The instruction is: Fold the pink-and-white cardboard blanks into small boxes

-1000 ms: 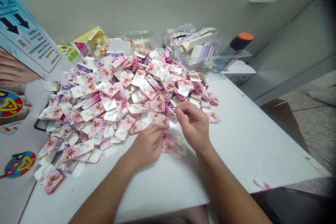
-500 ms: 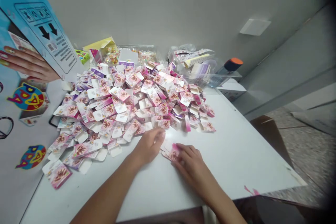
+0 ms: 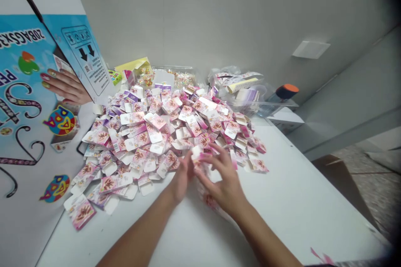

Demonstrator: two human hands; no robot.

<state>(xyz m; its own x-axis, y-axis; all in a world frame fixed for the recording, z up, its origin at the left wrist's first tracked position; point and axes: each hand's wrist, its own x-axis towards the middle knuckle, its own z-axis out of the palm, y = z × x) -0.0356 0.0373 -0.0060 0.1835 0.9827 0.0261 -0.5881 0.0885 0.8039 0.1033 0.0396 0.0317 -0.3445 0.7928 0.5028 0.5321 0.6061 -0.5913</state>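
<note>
A big heap of small pink and white flat carton blanks (image 3: 163, 127) covers the back of the white table (image 3: 297, 204). My left hand (image 3: 181, 175) and my right hand (image 3: 221, 179) meet at the heap's front edge. Together their fingertips pinch one pink and white blank (image 3: 199, 153), lifted slightly off the pile. A small stack of the same blanks (image 3: 208, 198) lies on the table under my right palm, partly hidden.
A large blue and white printed carton (image 3: 34, 104) stands at the left. Clear plastic bins (image 3: 247, 96) with packets, an orange-capped item (image 3: 286, 91) and a yellow box (image 3: 134, 69) line the back wall. The table's right edge drops to the floor.
Both hands rose from the small stack near the table front and moved forward to the heap's edge, where they now pinch one blank. The camera view tilted up.
</note>
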